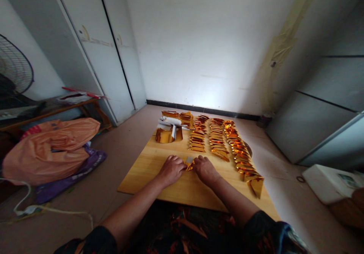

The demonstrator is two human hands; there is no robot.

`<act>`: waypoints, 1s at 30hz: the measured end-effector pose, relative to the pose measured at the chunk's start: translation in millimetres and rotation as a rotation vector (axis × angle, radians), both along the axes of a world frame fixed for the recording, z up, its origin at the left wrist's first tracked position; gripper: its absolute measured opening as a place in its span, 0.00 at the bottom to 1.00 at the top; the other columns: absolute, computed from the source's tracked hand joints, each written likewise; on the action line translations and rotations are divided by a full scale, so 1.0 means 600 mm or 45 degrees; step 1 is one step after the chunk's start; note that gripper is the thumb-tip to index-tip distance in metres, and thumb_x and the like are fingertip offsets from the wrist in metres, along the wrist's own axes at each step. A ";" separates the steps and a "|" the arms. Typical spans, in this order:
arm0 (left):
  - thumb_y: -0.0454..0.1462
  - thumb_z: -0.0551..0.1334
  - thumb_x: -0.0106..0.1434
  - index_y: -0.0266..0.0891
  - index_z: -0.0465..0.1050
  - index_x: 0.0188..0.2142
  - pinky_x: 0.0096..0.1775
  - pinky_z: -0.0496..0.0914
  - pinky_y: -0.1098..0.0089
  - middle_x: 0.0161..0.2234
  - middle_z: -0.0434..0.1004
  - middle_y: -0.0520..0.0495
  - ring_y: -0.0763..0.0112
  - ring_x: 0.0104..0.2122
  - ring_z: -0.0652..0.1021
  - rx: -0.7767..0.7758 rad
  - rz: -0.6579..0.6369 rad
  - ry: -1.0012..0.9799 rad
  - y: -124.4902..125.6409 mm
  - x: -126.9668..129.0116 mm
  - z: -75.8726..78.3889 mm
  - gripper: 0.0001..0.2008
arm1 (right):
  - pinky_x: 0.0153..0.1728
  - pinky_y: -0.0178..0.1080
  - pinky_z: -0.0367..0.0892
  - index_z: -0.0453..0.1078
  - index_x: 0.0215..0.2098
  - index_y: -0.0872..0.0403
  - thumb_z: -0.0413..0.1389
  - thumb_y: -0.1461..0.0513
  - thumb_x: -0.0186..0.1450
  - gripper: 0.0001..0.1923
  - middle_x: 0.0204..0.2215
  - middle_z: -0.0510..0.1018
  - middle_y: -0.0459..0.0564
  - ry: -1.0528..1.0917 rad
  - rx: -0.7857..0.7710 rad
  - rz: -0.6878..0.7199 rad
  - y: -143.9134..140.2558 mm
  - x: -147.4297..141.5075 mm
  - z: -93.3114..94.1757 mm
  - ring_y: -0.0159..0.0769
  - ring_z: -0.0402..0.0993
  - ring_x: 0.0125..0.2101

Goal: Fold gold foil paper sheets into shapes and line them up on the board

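Observation:
My left hand and my right hand rest side by side on a wooden board, both pinching one small piece of gold foil paper between them. The piece is partly folded, with a pale underside showing at its top. Beyond my hands lie three rows of folded gold paper pieces; the right-hand row runs toward the board's right edge and ends at a larger folded piece. At the board's far left stands a curled stack of gold foil sheets.
A pink plastic bag lies on purple cloth on the floor to the left, beside a low wooden bench and a fan. A white box sits on the floor at right. Cabinets line both walls.

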State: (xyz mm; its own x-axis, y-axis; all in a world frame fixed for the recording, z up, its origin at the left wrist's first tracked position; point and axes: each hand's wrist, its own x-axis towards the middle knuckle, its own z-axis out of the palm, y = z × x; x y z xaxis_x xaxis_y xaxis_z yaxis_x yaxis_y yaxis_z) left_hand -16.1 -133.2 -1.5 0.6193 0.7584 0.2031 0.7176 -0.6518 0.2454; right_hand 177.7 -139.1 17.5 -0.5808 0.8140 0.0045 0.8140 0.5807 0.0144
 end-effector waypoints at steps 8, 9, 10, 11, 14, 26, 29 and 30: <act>0.38 0.53 0.66 0.45 0.74 0.42 0.43 0.66 0.69 0.38 0.75 0.49 0.68 0.38 0.73 0.092 -0.107 0.052 0.020 -0.005 -0.014 0.11 | 0.38 0.35 0.62 0.74 0.36 0.56 0.49 0.63 0.66 0.11 0.36 0.74 0.55 0.064 -0.075 -0.051 0.002 0.009 0.000 0.37 0.68 0.37; 0.37 0.53 0.66 0.45 0.74 0.42 0.43 0.65 0.69 0.37 0.75 0.49 0.69 0.38 0.73 0.125 -0.125 0.052 0.022 -0.006 -0.017 0.11 | 0.38 0.35 0.61 0.74 0.36 0.56 0.49 0.63 0.66 0.11 0.36 0.74 0.54 0.073 -0.073 -0.049 0.002 0.011 -0.001 0.37 0.68 0.37; 0.37 0.54 0.66 0.45 0.74 0.42 0.42 0.65 0.69 0.37 0.76 0.49 0.69 0.37 0.73 0.160 -0.141 0.049 0.023 -0.007 -0.020 0.11 | 0.39 0.35 0.61 0.74 0.36 0.56 0.49 0.63 0.66 0.12 0.36 0.74 0.54 0.075 -0.068 -0.049 0.001 0.012 -0.003 0.37 0.67 0.37; 0.37 0.54 0.66 0.44 0.74 0.41 0.42 0.65 0.69 0.36 0.76 0.49 0.69 0.37 0.73 0.195 -0.154 0.044 0.025 -0.008 -0.023 0.10 | 0.39 0.35 0.61 0.73 0.36 0.56 0.48 0.63 0.66 0.12 0.36 0.74 0.54 0.075 -0.062 -0.047 0.001 0.012 -0.005 0.37 0.67 0.37; 0.37 0.55 0.65 0.43 0.73 0.40 0.40 0.64 0.69 0.34 0.76 0.49 0.71 0.35 0.74 0.289 -0.183 0.030 0.028 -0.011 -0.030 0.09 | 0.39 0.35 0.61 0.72 0.38 0.57 0.48 0.64 0.67 0.11 0.37 0.73 0.54 0.085 -0.037 -0.033 0.000 0.009 -0.012 0.37 0.66 0.38; 0.41 0.59 0.62 0.47 0.72 0.42 0.41 0.58 0.64 0.34 0.71 0.49 0.67 0.37 0.71 0.325 -0.052 0.236 -0.007 0.027 0.008 0.09 | 0.40 0.38 0.58 0.69 0.43 0.54 0.47 0.63 0.68 0.10 0.43 0.73 0.53 0.158 0.057 -0.079 -0.012 0.018 -0.039 0.39 0.64 0.43; 0.41 0.58 0.63 0.47 0.71 0.44 0.41 0.57 0.63 0.35 0.71 0.49 0.66 0.37 0.70 0.328 -0.042 0.243 -0.010 0.026 0.005 0.10 | 0.41 0.39 0.57 0.68 0.44 0.54 0.46 0.63 0.69 0.11 0.46 0.72 0.53 0.166 0.068 -0.082 -0.016 0.016 -0.044 0.39 0.64 0.44; 0.41 0.59 0.62 0.47 0.70 0.44 0.41 0.57 0.63 0.35 0.71 0.49 0.66 0.38 0.70 0.329 -0.041 0.244 -0.010 0.025 0.004 0.10 | 0.41 0.39 0.57 0.68 0.44 0.54 0.45 0.63 0.69 0.11 0.47 0.72 0.53 0.172 0.070 -0.082 -0.016 0.016 -0.044 0.39 0.63 0.45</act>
State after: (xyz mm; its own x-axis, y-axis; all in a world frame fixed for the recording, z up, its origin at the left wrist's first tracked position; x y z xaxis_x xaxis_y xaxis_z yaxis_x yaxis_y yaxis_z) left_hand -1.0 -139.1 0.8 0.6878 0.6764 0.2636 0.7128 -0.6980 -0.0689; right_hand 187.1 -148.7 -8.8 -0.5187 0.8458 0.1245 0.8461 0.5288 -0.0675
